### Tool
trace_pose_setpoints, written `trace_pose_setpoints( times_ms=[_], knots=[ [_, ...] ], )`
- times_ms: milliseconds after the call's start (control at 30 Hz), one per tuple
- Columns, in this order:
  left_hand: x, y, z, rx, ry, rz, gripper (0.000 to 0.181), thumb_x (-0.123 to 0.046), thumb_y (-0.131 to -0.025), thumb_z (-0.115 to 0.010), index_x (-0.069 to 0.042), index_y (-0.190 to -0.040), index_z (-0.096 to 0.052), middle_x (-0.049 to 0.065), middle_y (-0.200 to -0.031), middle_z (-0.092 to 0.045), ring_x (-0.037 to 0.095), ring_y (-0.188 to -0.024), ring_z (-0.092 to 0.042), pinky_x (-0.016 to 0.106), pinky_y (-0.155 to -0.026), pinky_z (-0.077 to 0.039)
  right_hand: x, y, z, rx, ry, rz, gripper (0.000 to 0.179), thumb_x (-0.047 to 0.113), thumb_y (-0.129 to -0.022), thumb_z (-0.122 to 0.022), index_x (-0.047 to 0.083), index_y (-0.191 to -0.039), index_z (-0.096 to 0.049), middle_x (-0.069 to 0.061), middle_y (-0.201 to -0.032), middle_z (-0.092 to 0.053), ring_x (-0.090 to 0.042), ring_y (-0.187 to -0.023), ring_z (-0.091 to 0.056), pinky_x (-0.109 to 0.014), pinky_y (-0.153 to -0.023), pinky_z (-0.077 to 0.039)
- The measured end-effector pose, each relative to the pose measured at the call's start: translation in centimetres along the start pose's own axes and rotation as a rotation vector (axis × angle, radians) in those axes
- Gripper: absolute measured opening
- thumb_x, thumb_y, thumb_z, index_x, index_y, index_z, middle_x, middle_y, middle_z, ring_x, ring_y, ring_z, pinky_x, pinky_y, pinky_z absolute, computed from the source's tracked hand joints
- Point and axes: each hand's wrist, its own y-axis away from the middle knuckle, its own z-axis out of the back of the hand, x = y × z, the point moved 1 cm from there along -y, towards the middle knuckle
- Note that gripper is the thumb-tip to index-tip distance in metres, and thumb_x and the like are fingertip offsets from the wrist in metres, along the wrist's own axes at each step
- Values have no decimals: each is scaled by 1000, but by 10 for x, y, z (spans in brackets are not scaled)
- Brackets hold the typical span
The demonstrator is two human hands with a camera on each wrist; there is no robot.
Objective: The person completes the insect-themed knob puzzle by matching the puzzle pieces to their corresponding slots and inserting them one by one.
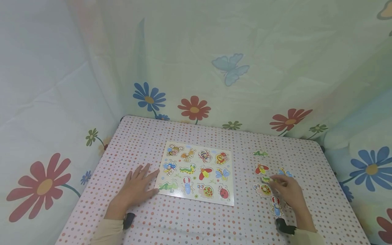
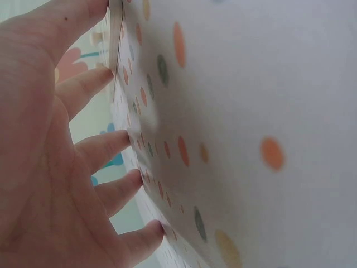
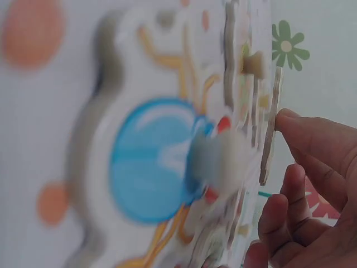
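Observation:
A white puzzle board [image 1: 196,200] printed with several insects and other small creatures lies on the table. My left hand [image 1: 136,186] rests flat with spread fingers at the board's left edge; in the left wrist view its fingertips [image 2: 149,233] touch the tablecloth. My right hand [image 1: 289,192] pinches a thin green puzzle piece [image 1: 265,179] between thumb and finger, seen edge-on in the right wrist view as a wooden piece [image 3: 271,134]. Around that hand lie a snail piece [image 1: 262,190], a red-winged bug piece [image 1: 261,168], a dragonfly piece [image 1: 284,172] and a blue stag beetle piece [image 1: 276,206].
A grasshopper piece [image 1: 260,153] lies farther back on the right. Several pieces carry small knobs, such as the near knob [image 3: 223,162]. The table wears a dotted cloth [image 1: 147,221]. Flower-printed curtains [image 1: 196,68] hang behind and at both sides.

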Motion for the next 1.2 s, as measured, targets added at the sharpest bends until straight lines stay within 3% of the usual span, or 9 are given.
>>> trace_pose_setpoints(
  times_ms=[200, 400, 600, 767, 867, 933, 1033, 1200],
  knots=[
    [1, 0, -2, -3, 5, 1, 71, -50, -92, -67, -26, -154, -42, 15, -164, -22, 44, -148, -15, 70, -114, -10, 13, 0, -4, 8, -28, 58, 36, 29, -96, -70, 0, -117, -69, -21, -111, -62, -22, -78, -57, -32, -58, -49],
    [3, -2, -4, 1, -3, 8, 72, -51, -91, -67, -27, -154, -41, 14, -164, -21, 43, -149, -14, 69, -114, -9, 27, -4, -10, 5, -36, 113, 31, 25, -97, -69, 0, -116, -70, -18, -105, -65, -20, -70, -58, -30, -48, -48],
    [3, -2, -4, 0, -5, 5, 72, -52, -92, -65, -27, -155, -40, 14, -164, -21, 43, -149, -14, 70, -114, -9, 39, -7, -14, 11, -73, 163, 28, 19, -96, -70, -2, -114, -70, -19, -105, -67, -22, -73, -60, -30, -45, -48],
    [3, -1, -4, 1, 3, 5, 72, -53, -92, -64, -28, -155, -40, 14, -164, -21, 43, -149, -13, 69, -114, -8, 44, -10, -19, 21, -110, 221, 25, 16, -95, -71, -3, -112, -71, -17, -85, -68, -13, -50, -48, -28, -38, -41],
    [3, -1, -4, 4, 7, 6, 72, -53, -93, -64, -28, -155, -40, 14, -164, -20, 43, -149, -13, 69, -114, -8, 50, -12, -21, 38, -115, 209, 25, 15, -95, -71, -2, -113, -71, -15, -84, -66, -11, -46, -41, -27, -38, -38],
    [3, -1, -4, 4, 8, 2, 72, -52, -93, -64, -28, -155, -40, 14, -164, -20, 43, -149, -13, 70, -114, -8, 54, -14, -23, 55, -115, 181, 24, 15, -95, -71, 0, -114, -71, -14, -97, -65, -11, -47, -43, -26, -38, -39],
    [3, -1, -3, 6, 2, 1, 72, -52, -93, -64, -27, -155, -39, 14, -164, -20, 43, -149, -13, 70, -114, -8, 60, -17, -26, 72, -97, 158, 24, 13, -94, -71, 2, -116, -71, -14, -102, -61, -14, -50, -46, -26, -38, -41],
    [3, -2, -3, 11, 2, 6, 72, -52, -92, -65, -27, -155, -40, 14, -164, -20, 43, -149, -13, 70, -114, -8, 72, -20, -35, 45, -21, 176, 23, 13, -91, -73, 4, -113, -72, -12, -101, -59, -22, -80, -51, -34, -63, -45]
  ],
)
